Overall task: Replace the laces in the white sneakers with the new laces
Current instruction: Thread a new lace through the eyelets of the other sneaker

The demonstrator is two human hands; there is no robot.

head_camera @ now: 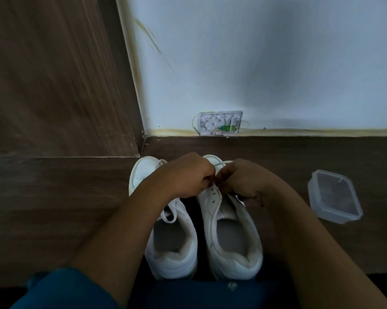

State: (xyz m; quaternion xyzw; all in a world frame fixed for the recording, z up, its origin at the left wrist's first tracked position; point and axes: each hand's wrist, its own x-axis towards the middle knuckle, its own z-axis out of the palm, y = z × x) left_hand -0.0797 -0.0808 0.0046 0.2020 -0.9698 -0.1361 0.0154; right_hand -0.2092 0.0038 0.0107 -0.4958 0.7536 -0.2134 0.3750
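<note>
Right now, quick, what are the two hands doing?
Left hand: curled, pinching the lace on the right sneaker.
Right hand: curled, pinching the same lace.

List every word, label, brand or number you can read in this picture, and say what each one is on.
No text can be read anywhere.
White sneakers: no brand mark or size shows.
Clear plastic container: no label shows.
Wall box: any print is too small to read.
Blue clothing: one small pale mark, too blurred to tell whether it is text.

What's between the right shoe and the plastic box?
Head view: just bare wooden floor between right sneaker and plastic box, with the right forearm crossing above it.
</note>
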